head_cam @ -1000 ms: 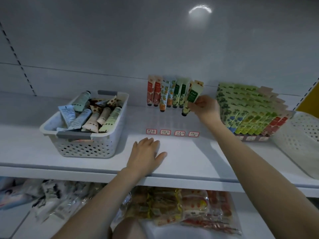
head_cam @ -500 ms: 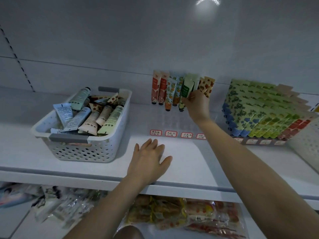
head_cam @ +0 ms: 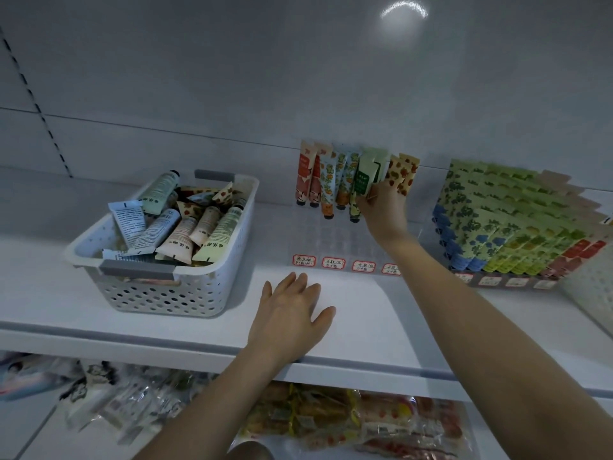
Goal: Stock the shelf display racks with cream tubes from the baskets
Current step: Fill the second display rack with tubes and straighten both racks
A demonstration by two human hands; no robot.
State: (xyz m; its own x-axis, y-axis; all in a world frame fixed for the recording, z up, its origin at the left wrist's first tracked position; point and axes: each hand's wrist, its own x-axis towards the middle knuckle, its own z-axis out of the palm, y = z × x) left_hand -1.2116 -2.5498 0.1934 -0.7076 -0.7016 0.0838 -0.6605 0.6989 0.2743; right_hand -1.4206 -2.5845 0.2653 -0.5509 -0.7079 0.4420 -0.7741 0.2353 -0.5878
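At the back of the clear display rack [head_cam: 335,239] I have the right hand [head_cam: 381,209] up against the row of standing tubes [head_cam: 326,180]. Its arm reaches in long from the lower right corner, across the white shelf [head_cam: 365,327], with the back of the hand turned toward me. The left hand [head_cam: 288,313] lies palm down near the front edge of the shelf, just short of the red-edged price labels [head_cam: 333,262], its forearm coming up from the bottom of the view.

A second ago the right hand was farther right, close to the full rack [head_cam: 517,224], and the green tube [head_cam: 364,179] leaned out in front of the row. Now the hand has shifted left and the tube stands nearly upright, cap down, in line with the others, between the blue flowered tubes and the orange-spotted ones. The left hand has kept its place on the shelf.

The right thumb and fingers are curled and pinch the lower half of the green tube. The fingertips [head_cam: 393,187] also lie against the spotted tubes behind it. The left fingers are straight and slightly spread, flat on the shelf, holding nothing.

Well to the left sits the white basket [head_cam: 159,295], heaped with loose tubes [head_cam: 180,232]. The wall of a second basket [head_cam: 593,293] shows at the right edge, and wrapped packets [head_cam: 331,423] lie on the shelf below.
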